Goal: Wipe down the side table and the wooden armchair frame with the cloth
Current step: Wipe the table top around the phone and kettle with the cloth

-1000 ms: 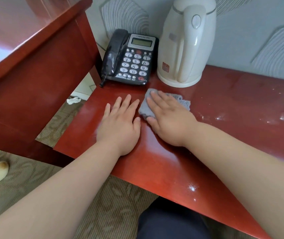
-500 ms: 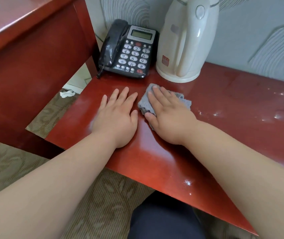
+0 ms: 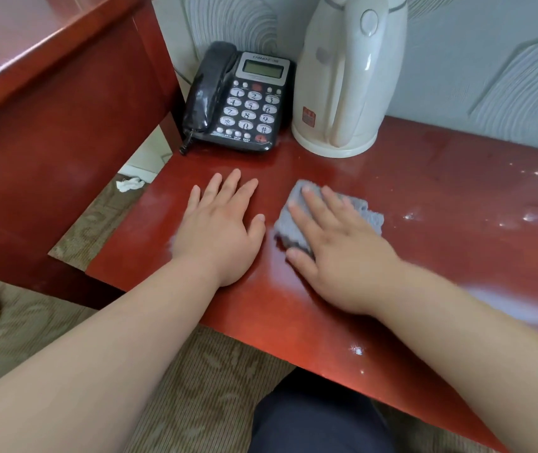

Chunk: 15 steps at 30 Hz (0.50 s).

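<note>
Red table [image 3: 424,178]: grey cloth [image 3: 297,223] pinned under flat right hand [image 3: 336,246]; dusty patch frame-right, nearer it. Left hand [image 3: 221,230] open, flat, frame-left.

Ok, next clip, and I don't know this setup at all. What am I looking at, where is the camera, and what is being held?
There is no machine here: a person works with two bare hands, and the single wide-angle camera sits on their head, looking forward and down. That is why both forearms run in from the bottom of the picture.

The red-brown surface is the side table. At its back, by the wall, stand a black desk phone and a cream electric kettle. White specks and smears show on the table's right part.

The left hand lies flat and empty on the table. The right hand presses, fingers spread, on a grey cloth, holding it against the wood rather than gripping it. The darker red furniture at upper left stands higher than the table.
</note>
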Each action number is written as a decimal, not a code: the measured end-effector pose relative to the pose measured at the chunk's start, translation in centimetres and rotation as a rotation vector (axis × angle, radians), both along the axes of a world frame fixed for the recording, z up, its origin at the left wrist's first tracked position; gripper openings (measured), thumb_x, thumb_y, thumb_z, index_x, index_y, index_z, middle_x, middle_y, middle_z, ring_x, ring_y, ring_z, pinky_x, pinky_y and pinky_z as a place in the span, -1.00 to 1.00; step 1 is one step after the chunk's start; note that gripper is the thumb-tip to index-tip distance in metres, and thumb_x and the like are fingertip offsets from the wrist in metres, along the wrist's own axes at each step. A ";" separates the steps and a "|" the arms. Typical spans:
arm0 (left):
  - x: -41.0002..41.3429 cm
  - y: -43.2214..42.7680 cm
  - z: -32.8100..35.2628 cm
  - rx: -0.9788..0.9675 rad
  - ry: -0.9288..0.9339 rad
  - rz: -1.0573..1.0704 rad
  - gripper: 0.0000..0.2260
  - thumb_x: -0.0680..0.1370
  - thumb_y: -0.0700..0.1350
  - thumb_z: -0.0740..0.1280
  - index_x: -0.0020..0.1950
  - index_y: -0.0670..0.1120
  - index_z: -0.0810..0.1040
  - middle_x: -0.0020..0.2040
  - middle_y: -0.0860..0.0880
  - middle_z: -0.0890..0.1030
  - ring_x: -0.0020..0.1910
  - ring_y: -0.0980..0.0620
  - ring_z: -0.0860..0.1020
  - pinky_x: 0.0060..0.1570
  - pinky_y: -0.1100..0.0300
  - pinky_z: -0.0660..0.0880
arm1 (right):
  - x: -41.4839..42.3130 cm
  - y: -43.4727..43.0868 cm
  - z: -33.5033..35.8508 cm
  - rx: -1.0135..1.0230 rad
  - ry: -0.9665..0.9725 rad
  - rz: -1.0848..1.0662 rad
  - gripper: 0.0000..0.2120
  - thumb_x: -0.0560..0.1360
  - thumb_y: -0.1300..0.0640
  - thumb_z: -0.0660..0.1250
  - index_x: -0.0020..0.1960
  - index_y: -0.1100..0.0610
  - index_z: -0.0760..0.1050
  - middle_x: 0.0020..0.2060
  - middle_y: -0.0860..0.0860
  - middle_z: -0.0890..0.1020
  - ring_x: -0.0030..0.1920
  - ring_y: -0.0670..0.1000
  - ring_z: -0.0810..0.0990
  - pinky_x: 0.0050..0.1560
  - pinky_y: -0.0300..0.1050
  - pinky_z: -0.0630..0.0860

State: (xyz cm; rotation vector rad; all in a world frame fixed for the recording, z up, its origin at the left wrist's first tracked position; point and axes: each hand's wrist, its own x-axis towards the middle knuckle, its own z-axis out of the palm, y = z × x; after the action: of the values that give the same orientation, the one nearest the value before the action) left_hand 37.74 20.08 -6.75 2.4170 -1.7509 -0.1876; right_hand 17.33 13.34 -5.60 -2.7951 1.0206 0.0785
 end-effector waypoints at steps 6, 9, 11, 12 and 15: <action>0.0 0.0 0.1 0.001 -0.015 0.001 -0.42 0.64 0.21 0.01 0.67 0.13 0.10 0.70 0.05 0.05 0.67 -0.03 -0.03 0.63 -0.11 -0.09 | -1.3 1.2 0.7 0.046 0.015 0.044 -0.25 0.54 -0.39 -0.19 0.64 -0.08 -0.12 0.65 0.00 -0.12 0.63 0.08 -0.19 0.59 0.02 -0.21; 0.1 0.0 0.0 0.005 -0.003 0.001 -0.42 0.64 0.21 0.01 0.67 0.14 0.10 0.70 0.05 0.05 0.68 -0.02 -0.03 0.63 -0.09 -0.11 | 0.3 -3.0 0.7 0.039 0.026 -0.052 -0.24 0.56 -0.41 -0.13 0.65 -0.05 -0.11 0.65 0.03 -0.10 0.63 0.12 -0.15 0.60 0.08 -0.16; 0.1 0.0 -0.1 -0.001 -0.007 -0.001 -0.41 0.63 0.22 0.01 0.67 0.14 0.11 0.70 0.06 0.05 0.68 -0.02 -0.03 0.63 -0.09 -0.11 | 1.2 -3.9 0.5 0.055 0.058 -0.075 -0.24 0.57 -0.41 -0.10 0.65 -0.08 -0.14 0.65 0.04 -0.15 0.62 0.14 -0.20 0.60 0.10 -0.19; 0.1 -0.1 -0.1 -0.003 -0.003 -0.004 -0.41 0.63 0.22 0.01 0.67 0.14 0.11 0.70 0.06 0.06 0.68 -0.02 -0.03 0.63 -0.09 -0.11 | 1.2 -3.2 0.5 0.063 0.064 -0.056 -0.25 0.57 -0.40 -0.10 0.64 -0.09 -0.16 0.64 0.05 -0.17 0.62 0.14 -0.23 0.59 0.11 -0.21; 0.2 0.0 -0.1 0.000 -0.005 -0.003 -0.42 0.63 0.21 0.00 0.67 0.15 0.09 0.70 0.06 0.04 0.68 0.00 -0.05 0.63 -0.09 -0.11 | 0.1 1.8 0.9 0.078 0.015 0.043 -0.25 0.54 -0.39 -0.16 0.64 -0.09 -0.16 0.64 0.05 -0.17 0.62 0.14 -0.26 0.59 0.13 -0.22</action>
State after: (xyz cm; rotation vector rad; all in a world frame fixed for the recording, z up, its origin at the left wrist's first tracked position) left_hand 37.95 20.12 -6.88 2.4171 -1.7571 -0.1817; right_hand 17.43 15.15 -4.74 -2.7501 0.9403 0.1418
